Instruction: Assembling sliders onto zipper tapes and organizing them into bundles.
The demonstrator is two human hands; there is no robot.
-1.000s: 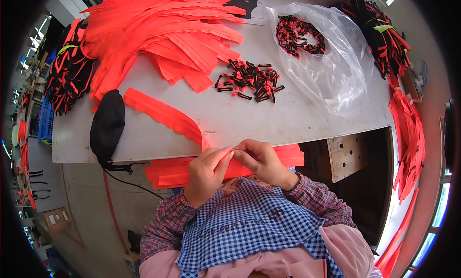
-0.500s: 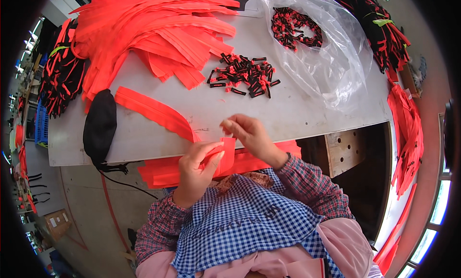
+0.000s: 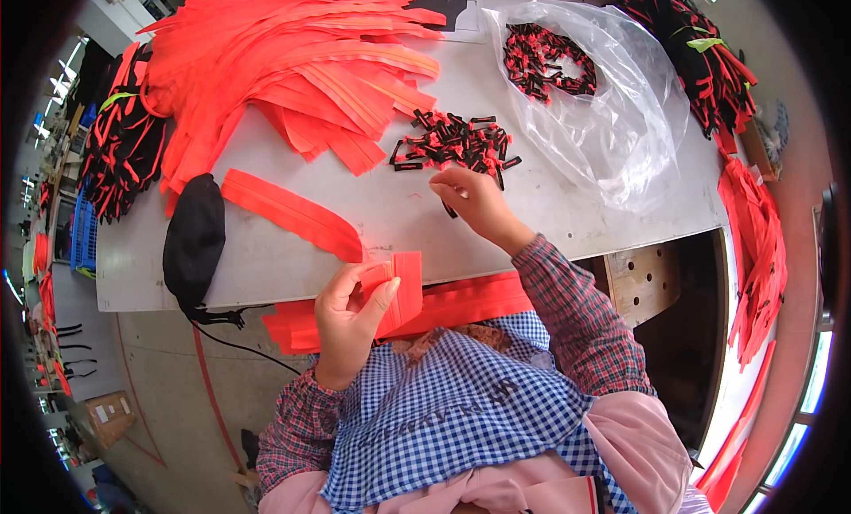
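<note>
My left hand (image 3: 351, 323) pinches the end of a red zipper tape (image 3: 408, 288) between thumb and fingers, just in front of the table edge. The tape's long part (image 3: 292, 214) curves back across the tabletop to the left. My right hand (image 3: 474, 204) reaches over the table, fingers curled together at the near edge of a pile of small black-and-red zipper pulls (image 3: 461, 141). Whatever its fingertips hold, if anything, is hidden. One black pull (image 3: 450, 211) shows just below them. More red zipper tape (image 3: 470, 301) lies across my lap, over a blue checked apron (image 3: 443, 408).
A large heap of red zipper tapes (image 3: 292, 70) covers the table's far left. Beside it sit a black cloth pouch (image 3: 195, 239) and a black-and-red bundle (image 3: 124, 150). A clear plastic bag (image 3: 612, 133) with more pulls lies right. Red strips (image 3: 752, 257) hang past the right edge.
My right hand has left the zipper end and moved away to the pile of pulls. My left hand still grips the tape, whose end now shows more fully.
</note>
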